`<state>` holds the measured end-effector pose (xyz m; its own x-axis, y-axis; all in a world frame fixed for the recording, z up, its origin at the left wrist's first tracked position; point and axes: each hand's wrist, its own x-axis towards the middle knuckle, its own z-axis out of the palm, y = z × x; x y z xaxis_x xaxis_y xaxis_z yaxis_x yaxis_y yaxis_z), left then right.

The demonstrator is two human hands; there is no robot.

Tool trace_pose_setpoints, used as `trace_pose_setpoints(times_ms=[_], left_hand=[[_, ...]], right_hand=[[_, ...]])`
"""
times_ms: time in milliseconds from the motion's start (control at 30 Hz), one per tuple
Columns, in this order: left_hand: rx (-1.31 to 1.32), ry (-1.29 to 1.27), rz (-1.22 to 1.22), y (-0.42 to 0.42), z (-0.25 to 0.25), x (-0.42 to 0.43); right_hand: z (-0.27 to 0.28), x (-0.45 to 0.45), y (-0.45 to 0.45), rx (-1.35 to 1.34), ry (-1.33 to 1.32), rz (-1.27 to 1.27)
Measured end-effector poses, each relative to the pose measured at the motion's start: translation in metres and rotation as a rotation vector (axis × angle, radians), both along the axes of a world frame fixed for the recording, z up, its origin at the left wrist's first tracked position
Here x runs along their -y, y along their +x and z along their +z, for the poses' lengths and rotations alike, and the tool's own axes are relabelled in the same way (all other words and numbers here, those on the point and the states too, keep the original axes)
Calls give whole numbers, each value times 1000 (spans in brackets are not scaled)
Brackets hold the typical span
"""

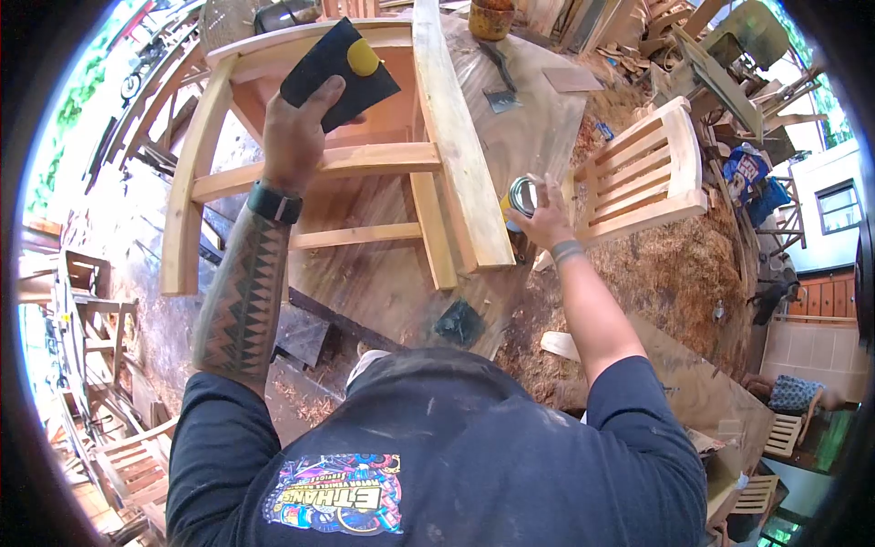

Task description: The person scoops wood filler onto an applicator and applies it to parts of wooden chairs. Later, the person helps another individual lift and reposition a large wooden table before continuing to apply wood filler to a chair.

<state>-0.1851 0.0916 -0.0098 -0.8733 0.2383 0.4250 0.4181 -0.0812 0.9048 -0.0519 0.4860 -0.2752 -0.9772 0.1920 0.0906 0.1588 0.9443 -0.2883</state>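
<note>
My left hand (pixel 297 146) grips a flat black rectangular sheet (pixel 319 77), thumb on top. A round yellow dab of paste (pixel 362 57) sits near the sheet's upper right edge. Below and behind that hand stands an unfinished wooden chair frame (pixel 383 159), turned so its legs point toward me. My right hand (pixel 545 221) is closed around a small can (pixel 521 193) with a shiny metal top and yellow side. The can is beside the frame's thick right-hand rail (pixel 456 137); I cannot tell whether its lid is on.
A slatted wooden backrest (pixel 638 173) lies to the right. On the plywood top (pixel 519 128) are a dark-handled scraper (pixel 500 96) and a sheet of sandpaper (pixel 572 79). A stained yellow tub (pixel 492 18) stands at the far edge. Sawdust (pixel 679 283) and wood pieces surround the bench.
</note>
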Motion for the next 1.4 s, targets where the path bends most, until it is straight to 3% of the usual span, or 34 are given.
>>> trace_pose_setpoints(times_ms=[67, 200, 300, 500, 633, 700, 800, 867, 900, 967, 1067, 1167, 1267, 1400], left_hand=[[40, 51, -8, 2, 1, -3], [-18, -51, 13, 10, 9, -2], [71, 35, -9, 10, 9, -3], [97, 94, -39, 9, 6, -2], [61, 106, -82, 11, 7, -3], [59, 89, -91, 10, 8, 0], [27, 95, -62, 8, 5, 1], [11, 1, -45, 6, 5, 3], [-92, -112, -17, 7, 7, 5], [-13, -9, -46, 5, 1, 2], [-15, 29, -52, 2, -2, 1], [-20, 70, -101, -2, -5, 0], [-44, 34, -95, 0, -4, 0], [-68, -45, 71, 28, 5, 5]], right_hand=[[20, 22, -1, 131, 138, -52], [52, 37, -2, 369, 162, -90], [80, 37, -7, 512, 129, -57], [62, 42, -10, 508, 112, -100], [91, 41, -7, 554, 91, -69], [99, 53, 9, 341, 95, -46], [62, 79, 66, 13, -37, -17], [29, 106, 113, 14, -435, 47], [14, 116, 135, 107, -496, -19], [-11, 131, 171, 282, -615, -164], [-25, 136, 196, 321, -652, -146], [-13, 150, 202, 170, -438, -12], [-13, 160, 189, 265, -227, -2], [-14, 169, 179, 391, -193, 27]])
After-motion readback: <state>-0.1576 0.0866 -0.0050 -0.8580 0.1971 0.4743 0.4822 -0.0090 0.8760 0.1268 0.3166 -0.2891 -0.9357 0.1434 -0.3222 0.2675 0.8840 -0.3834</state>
